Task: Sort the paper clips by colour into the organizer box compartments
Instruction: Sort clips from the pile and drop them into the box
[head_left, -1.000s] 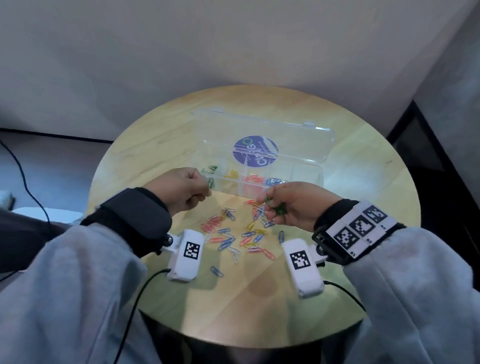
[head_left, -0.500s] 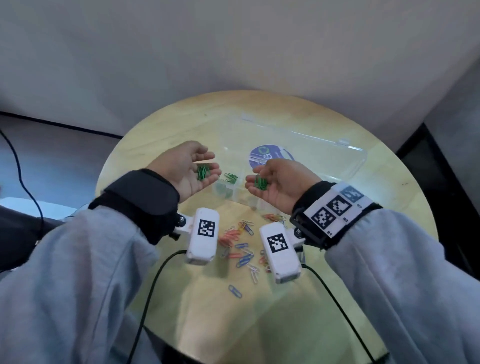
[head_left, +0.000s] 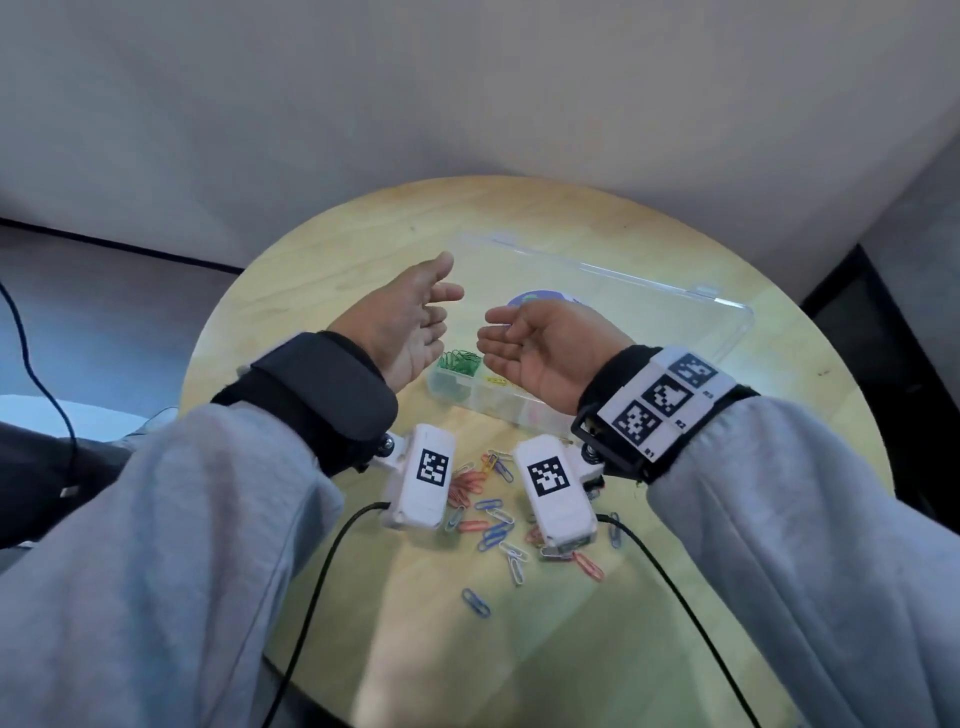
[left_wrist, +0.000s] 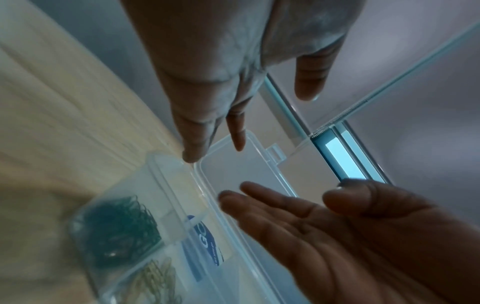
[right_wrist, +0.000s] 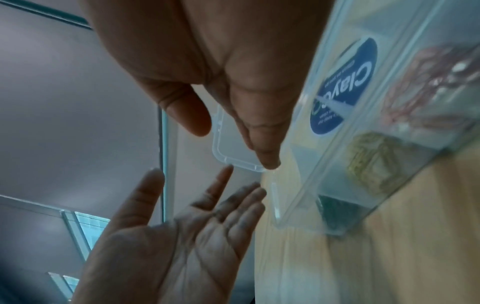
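Observation:
My left hand and right hand hover side by side over the left end of the clear organizer box, palms turned inward, fingers straight, both empty. Below the gap between them, a heap of green paper clips fills the leftmost compartment. Yellow clips lie in the compartment beside it, and the right wrist view shows red clips further along. In the left wrist view the green clips sit under my left hand. Loose red, blue and white clips lie scattered on the table nearer me.
The box's clear lid lies open flat behind the compartments, with a blue round sticker partly hidden by my right hand. The round wooden table ends near a grey wall. Black cables run from the wrist cameras over its near edge.
Both hands rose from the loose pile to the box carrying green clips. They have now spread open, the palms are empty, and the green heap in the left compartment is larger.

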